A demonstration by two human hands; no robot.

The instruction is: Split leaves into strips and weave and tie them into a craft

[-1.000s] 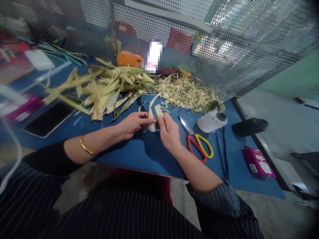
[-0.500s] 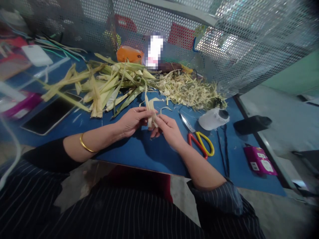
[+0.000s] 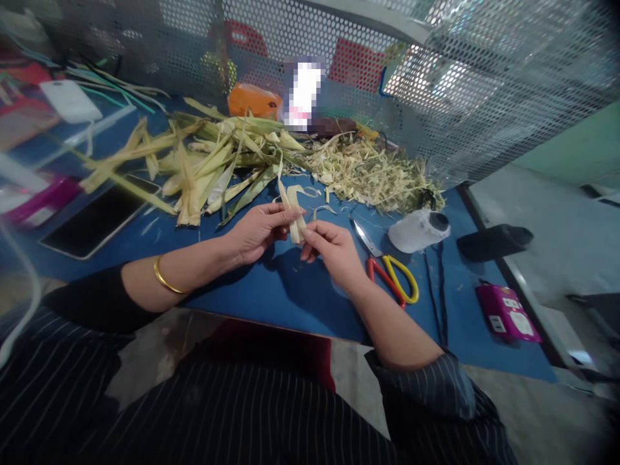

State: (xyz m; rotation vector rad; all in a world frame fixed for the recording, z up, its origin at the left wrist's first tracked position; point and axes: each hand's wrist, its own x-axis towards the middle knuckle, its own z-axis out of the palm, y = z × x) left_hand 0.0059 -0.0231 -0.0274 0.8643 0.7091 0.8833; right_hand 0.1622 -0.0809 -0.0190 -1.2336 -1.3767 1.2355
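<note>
Pale, curling strips of corn husk (image 3: 293,210) stand up between my hands over the blue table. My left hand (image 3: 264,231) pinches them from the left, thumb laid across the front. From the right, my right hand (image 3: 332,248) grips their lower end between thumb and fingers. Behind them lies a heap of long dry corn husks (image 3: 217,161), with a pile of finely shredded husk (image 3: 368,171) to its right. Scissors with one red and one yellow handle (image 3: 387,268) rest just right of my right hand, blades pointing away.
A white thread spool (image 3: 419,230) and a black spool (image 3: 494,243) lie on the right, near black cords and a purple box (image 3: 507,312). On the left is a dark phone (image 3: 99,216). A perforated metal screen (image 3: 271,39) borders the table's back.
My right fingers have shifted slightly right and down from my left thumb, so more of the husk strip shows between the hands. The view has moved a little.
</note>
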